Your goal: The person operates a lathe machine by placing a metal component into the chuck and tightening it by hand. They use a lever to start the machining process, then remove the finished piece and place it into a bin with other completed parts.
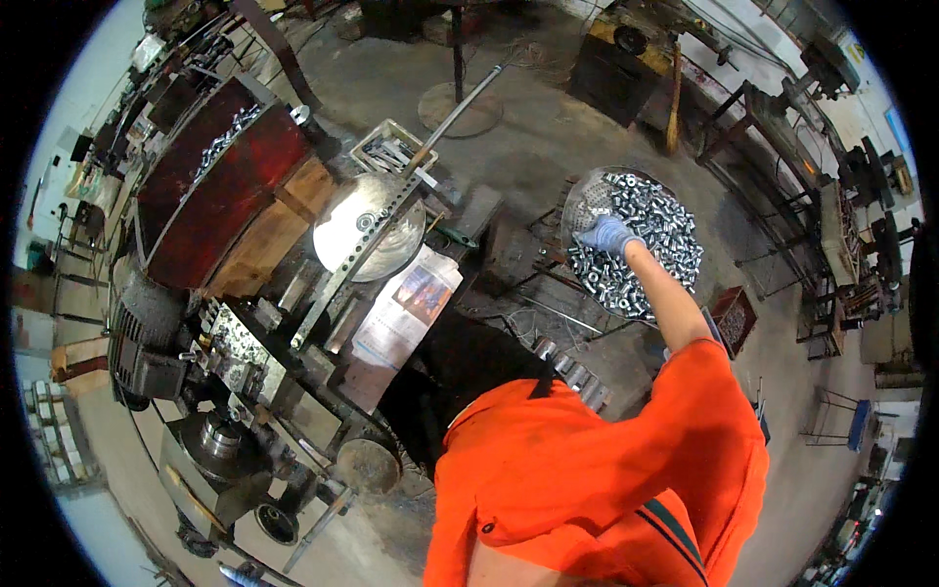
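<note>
My right hand [608,236], in a pale blue-grey glove, reaches into a wide round metal pan [577,186] on my right. Its fingers look curled together at the left part of the heap, and what they hold, if anything, is hidden. Many short shiny metal sleeves [653,225] fill the pan. Beside the glove lies a patch of perforated metal [591,199]; I cannot tell if it is part of the pan or a separate piece. My left hand is not in view; only the orange sleeve shows on that side.
At left stands a machine with a round metal disc [337,230], a perforated bar [377,223] and a printed paper sheet [406,308]. A red hopper [230,186] holds more metal parts. Further off are a white crate [377,147], a broom [674,108] and a small red-brown bin [732,321].
</note>
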A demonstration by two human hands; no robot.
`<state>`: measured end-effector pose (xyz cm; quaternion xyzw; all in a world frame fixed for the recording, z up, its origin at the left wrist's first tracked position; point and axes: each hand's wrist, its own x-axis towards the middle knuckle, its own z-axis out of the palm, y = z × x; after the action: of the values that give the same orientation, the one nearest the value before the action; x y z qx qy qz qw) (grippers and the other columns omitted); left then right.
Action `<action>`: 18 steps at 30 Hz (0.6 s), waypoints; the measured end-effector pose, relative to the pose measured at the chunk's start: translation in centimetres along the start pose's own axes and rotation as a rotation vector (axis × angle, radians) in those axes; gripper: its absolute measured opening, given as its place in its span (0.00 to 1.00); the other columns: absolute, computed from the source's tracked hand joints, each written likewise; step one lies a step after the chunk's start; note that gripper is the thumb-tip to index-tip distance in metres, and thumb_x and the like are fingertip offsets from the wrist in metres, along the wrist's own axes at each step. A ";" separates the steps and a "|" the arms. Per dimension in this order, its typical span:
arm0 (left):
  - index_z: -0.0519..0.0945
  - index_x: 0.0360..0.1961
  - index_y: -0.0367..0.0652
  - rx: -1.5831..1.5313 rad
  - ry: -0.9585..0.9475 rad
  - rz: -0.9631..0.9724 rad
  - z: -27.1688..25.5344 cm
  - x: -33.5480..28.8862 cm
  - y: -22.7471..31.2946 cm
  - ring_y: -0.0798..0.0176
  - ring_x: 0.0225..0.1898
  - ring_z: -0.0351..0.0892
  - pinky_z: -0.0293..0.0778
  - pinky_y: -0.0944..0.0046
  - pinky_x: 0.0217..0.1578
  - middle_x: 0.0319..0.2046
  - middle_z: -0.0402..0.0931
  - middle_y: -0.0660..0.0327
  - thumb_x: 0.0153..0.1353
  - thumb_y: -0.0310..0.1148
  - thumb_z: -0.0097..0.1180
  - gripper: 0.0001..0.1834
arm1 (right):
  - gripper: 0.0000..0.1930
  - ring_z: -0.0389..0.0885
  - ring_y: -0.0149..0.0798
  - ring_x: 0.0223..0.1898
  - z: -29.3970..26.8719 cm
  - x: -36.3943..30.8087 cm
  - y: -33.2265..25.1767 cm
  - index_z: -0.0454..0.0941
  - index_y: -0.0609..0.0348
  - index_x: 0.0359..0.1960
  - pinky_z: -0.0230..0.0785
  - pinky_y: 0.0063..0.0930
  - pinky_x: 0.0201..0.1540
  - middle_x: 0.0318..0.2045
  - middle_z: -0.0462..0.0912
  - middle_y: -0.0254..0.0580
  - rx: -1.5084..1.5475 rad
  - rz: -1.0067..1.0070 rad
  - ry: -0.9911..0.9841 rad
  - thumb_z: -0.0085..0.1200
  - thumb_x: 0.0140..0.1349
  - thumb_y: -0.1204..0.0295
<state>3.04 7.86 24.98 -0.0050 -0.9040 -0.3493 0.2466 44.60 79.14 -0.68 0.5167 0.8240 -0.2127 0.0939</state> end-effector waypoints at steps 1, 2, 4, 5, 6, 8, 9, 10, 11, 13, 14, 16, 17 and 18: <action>0.75 0.19 0.32 0.039 -0.002 0.061 -0.1 0.2 0.2 0.63 0.14 0.63 0.66 0.61 0.18 0.13 0.69 0.55 0.65 0.44 0.46 0.26 | 0.33 0.76 0.53 0.45 -0.8 -0.7 -2.1 0.80 0.65 0.36 0.65 0.38 0.51 0.39 0.79 0.59 -0.112 0.012 -0.030 0.49 0.49 0.42; 0.75 0.20 0.31 0.034 0.004 0.023 0.1 0.4 0.8 0.63 0.15 0.60 0.64 0.60 0.19 0.12 0.67 0.55 0.65 0.43 0.47 0.25 | 0.33 0.77 0.52 0.45 -1.2 -0.9 -2.8 0.80 0.65 0.36 0.65 0.38 0.51 0.39 0.79 0.58 -0.159 0.015 -0.078 0.50 0.49 0.42; 0.75 0.21 0.30 -0.039 -0.017 0.083 0.2 -0.1 2.8 0.62 0.16 0.60 0.63 0.59 0.20 0.13 0.67 0.54 0.65 0.43 0.47 0.25 | 0.33 0.77 0.52 0.44 -1.6 -1.0 -3.4 0.80 0.65 0.36 0.65 0.38 0.51 0.40 0.79 0.58 -0.254 0.024 -0.172 0.50 0.48 0.42; 0.76 0.22 0.30 -0.026 -0.012 0.082 0.2 0.0 2.9 0.62 0.17 0.61 0.63 0.59 0.20 0.14 0.68 0.54 0.65 0.43 0.47 0.24 | 0.32 0.77 0.52 0.44 -1.6 -0.9 -3.3 0.79 0.65 0.38 0.66 0.38 0.51 0.40 0.79 0.56 -0.256 0.025 -0.193 0.50 0.49 0.43; 0.76 0.23 0.30 -0.013 -0.008 0.082 0.1 0.1 2.9 0.61 0.17 0.61 0.64 0.59 0.21 0.14 0.68 0.54 0.65 0.42 0.47 0.24 | 0.32 0.77 0.51 0.44 -1.7 -1.0 -3.4 0.79 0.64 0.38 0.66 0.38 0.50 0.40 0.79 0.56 -0.261 0.020 -0.175 0.51 0.49 0.43; 0.76 0.25 0.29 0.024 -0.007 0.087 -0.1 0.3 2.2 0.61 0.18 0.62 0.64 0.59 0.22 0.15 0.69 0.53 0.65 0.42 0.47 0.23 | 0.31 0.78 0.51 0.43 -2.1 -1.2 -3.6 0.80 0.64 0.38 0.67 0.39 0.49 0.40 0.79 0.55 -0.273 0.005 -0.142 0.51 0.49 0.44; 0.77 0.25 0.29 0.046 -0.011 0.095 -0.3 0.6 1.0 0.61 0.18 0.62 0.64 0.59 0.22 0.16 0.69 0.53 0.65 0.42 0.47 0.23 | 0.31 0.78 0.52 0.43 -2.5 -1.6 -3.8 0.80 0.64 0.37 0.67 0.38 0.49 0.39 0.80 0.55 -0.251 -0.006 -0.135 0.52 0.48 0.44; 0.77 0.26 0.29 0.070 -0.014 0.101 -0.3 0.5 1.4 0.61 0.19 0.62 0.65 0.59 0.23 0.17 0.70 0.53 0.65 0.42 0.47 0.22 | 0.31 0.78 0.52 0.42 -2.9 -1.9 -4.1 0.80 0.64 0.36 0.68 0.38 0.49 0.39 0.80 0.55 -0.231 -0.018 -0.129 0.52 0.48 0.44; 0.77 0.27 0.29 0.080 -0.029 0.101 -0.1 0.1 1.7 0.61 0.19 0.62 0.65 0.59 0.23 0.17 0.70 0.53 0.65 0.41 0.48 0.22 | 0.30 0.78 0.52 0.42 -3.0 -2.1 -4.3 0.80 0.64 0.35 0.68 0.38 0.48 0.39 0.80 0.55 -0.210 -0.031 -0.123 0.53 0.48 0.44; 0.77 0.27 0.29 0.081 -0.062 0.112 0.4 -0.3 2.2 0.62 0.18 0.62 0.64 0.58 0.23 0.16 0.70 0.53 0.65 0.41 0.48 0.22 | 0.31 0.79 0.52 0.41 -2.4 -1.6 -3.9 0.80 0.65 0.35 0.69 0.38 0.48 0.38 0.80 0.56 -0.253 -0.010 -0.131 0.53 0.48 0.44; 0.77 0.28 0.29 0.074 -0.078 0.126 0.5 -0.3 2.1 0.62 0.19 0.63 0.65 0.59 0.23 0.16 0.70 0.54 0.65 0.41 0.48 0.21 | 0.31 0.79 0.52 0.41 -2.2 -1.5 -3.7 0.80 0.66 0.35 0.69 0.38 0.47 0.38 0.80 0.56 -0.275 0.002 -0.134 0.53 0.48 0.44; 0.77 0.28 0.29 0.060 -0.114 0.156 0.6 -0.2 1.9 0.62 0.19 0.63 0.66 0.60 0.24 0.16 0.70 0.56 0.65 0.41 0.48 0.21 | 0.32 0.79 0.52 0.41 -1.9 -1.4 -3.7 0.80 0.67 0.35 0.68 0.38 0.48 0.37 0.80 0.57 -0.228 -0.004 -0.136 0.54 0.47 0.44; 0.70 0.55 0.36 0.100 -0.251 0.018 0.2 1.5 -1.5 0.57 0.43 0.75 0.70 0.63 0.47 0.49 0.74 0.52 0.65 0.47 0.43 0.27 | 0.32 0.79 0.52 0.42 -1.8 -1.3 -4.1 0.80 0.68 0.35 0.68 0.38 0.48 0.37 0.80 0.57 -0.211 -0.031 -0.120 0.54 0.47 0.44; 0.70 0.55 0.36 0.106 -0.240 0.027 -0.7 2.2 -5.1 0.57 0.43 0.75 0.69 0.63 0.47 0.49 0.74 0.52 0.65 0.46 0.44 0.26 | 0.32 0.79 0.52 0.42 -1.8 -1.3 -4.4 0.80 0.68 0.35 0.68 0.38 0.48 0.37 0.80 0.57 -0.194 -0.058 -0.104 0.54 0.47 0.44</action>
<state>0.48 3.21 23.22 -0.0461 -0.9440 -0.2948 0.1411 41.34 77.20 2.51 0.4696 0.8492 -0.1612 0.1797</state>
